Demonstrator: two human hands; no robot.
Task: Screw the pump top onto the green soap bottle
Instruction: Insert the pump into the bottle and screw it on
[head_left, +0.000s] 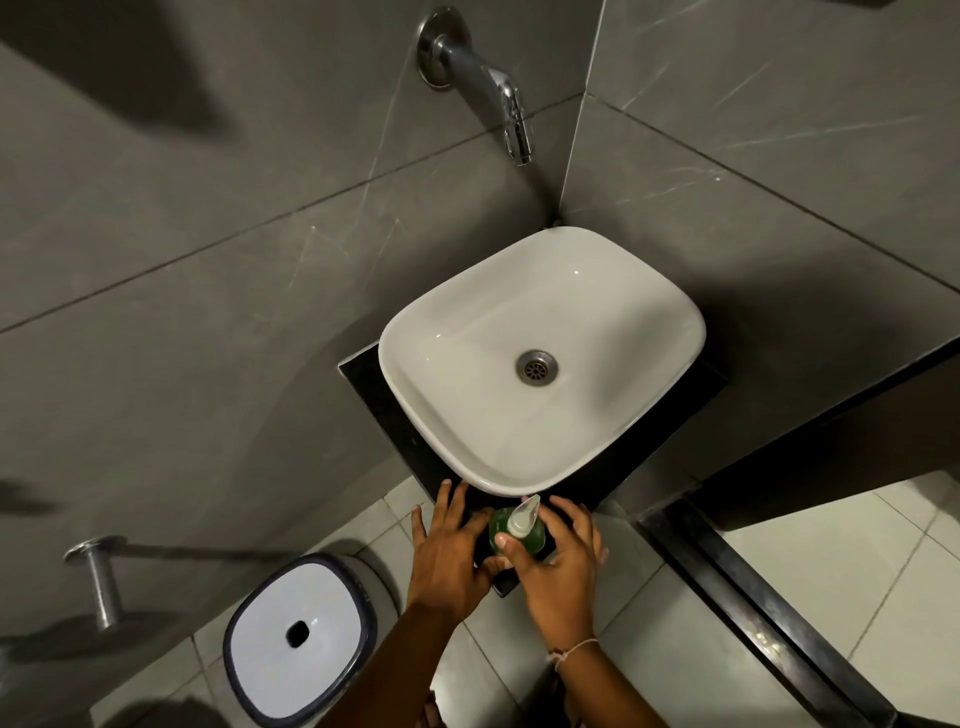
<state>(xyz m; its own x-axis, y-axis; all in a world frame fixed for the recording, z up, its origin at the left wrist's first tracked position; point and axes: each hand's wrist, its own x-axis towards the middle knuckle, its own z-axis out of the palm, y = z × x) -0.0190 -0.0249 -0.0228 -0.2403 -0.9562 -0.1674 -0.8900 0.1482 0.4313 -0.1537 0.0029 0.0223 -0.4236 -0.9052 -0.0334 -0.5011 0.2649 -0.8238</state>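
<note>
Hands (452, 551) (558, 566) cup green soap bottle (530, 540), pump top (522, 519) seated.

Dim, sharp wide-angle view, edges bowed, shadowy.

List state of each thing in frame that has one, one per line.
green soap bottle: upright on the black counter, pump top seated on it
left hand: open, fingers spread beside the bottle
right hand: around the bottle, thumb at the pump
tap: no water running
sink: empty
bin: lid closed
</note>
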